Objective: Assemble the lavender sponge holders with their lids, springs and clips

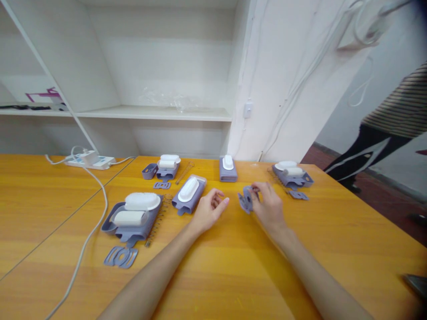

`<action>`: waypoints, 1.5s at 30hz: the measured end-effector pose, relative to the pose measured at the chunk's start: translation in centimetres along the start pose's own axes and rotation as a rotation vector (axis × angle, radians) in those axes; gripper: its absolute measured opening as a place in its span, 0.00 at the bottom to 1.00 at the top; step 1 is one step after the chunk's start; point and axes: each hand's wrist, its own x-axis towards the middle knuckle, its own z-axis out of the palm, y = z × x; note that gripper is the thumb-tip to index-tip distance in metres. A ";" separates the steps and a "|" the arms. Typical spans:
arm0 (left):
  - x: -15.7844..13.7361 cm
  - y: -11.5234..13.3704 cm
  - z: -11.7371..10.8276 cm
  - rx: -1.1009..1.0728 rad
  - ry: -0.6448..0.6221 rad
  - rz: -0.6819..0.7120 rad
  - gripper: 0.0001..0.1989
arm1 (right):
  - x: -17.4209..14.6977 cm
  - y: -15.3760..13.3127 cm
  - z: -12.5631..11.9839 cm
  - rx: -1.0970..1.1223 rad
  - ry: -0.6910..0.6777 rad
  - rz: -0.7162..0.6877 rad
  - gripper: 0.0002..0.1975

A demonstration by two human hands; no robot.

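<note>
My right hand (269, 205) pinches a small purple-grey plastic piece with cut-outs (246, 200), held tilted just above the table. To its left, my left hand (209, 209) has nothing in it, its fingers loosely curled and the thumb apart. Close beside the left hand lies a purple-grey case (197, 194) with a white oval part (188, 190) on top. Further left, a larger-looking case (151, 225) carries a white bristly oval part (143, 201) and a white roller (130, 218). A coil spring (156, 225) and a flat cut-out plate (120, 257) lie near it.
Similar part sets stand at the back left (166, 173) and back right (293, 178). Another case (228, 176) is at the back middle. A power strip (91, 161) with a white cable (100, 218) lies left. A person (390, 120) stands beyond the right edge.
</note>
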 end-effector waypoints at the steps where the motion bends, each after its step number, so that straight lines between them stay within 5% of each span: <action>1: -0.1 0.1 0.0 0.030 0.013 0.018 0.20 | -0.4 -1.0 0.6 0.091 -0.013 0.039 0.05; 6: -0.6 1.0 0.1 0.219 -0.056 0.165 0.41 | -1.3 -4.0 2.1 0.482 0.005 0.420 0.09; 10: -0.7 1.2 0.3 0.280 -0.129 0.207 0.36 | -1.2 -4.3 2.3 0.725 0.027 0.621 0.15; 17: -0.4 0.5 0.5 0.246 -0.093 0.128 0.25 | -1.0 -3.4 2.4 0.782 0.059 0.635 0.14; 26: -0.2 0.3 0.6 0.256 -0.051 0.122 0.24 | -0.9 -4.4 2.0 0.799 -0.085 0.558 0.11; 33: -0.2 0.2 0.8 0.274 0.019 0.149 0.21 | -1.0 -3.8 1.5 0.870 -0.026 0.759 0.26; 39: 0.2 0.0 0.4 0.203 0.114 0.080 0.18 | -1.1 -2.8 1.5 0.733 0.137 0.764 0.25; 45: 0.5 -0.7 0.1 0.062 0.136 -0.046 0.20 | -0.9 -2.4 2.0 0.997 0.117 0.842 0.21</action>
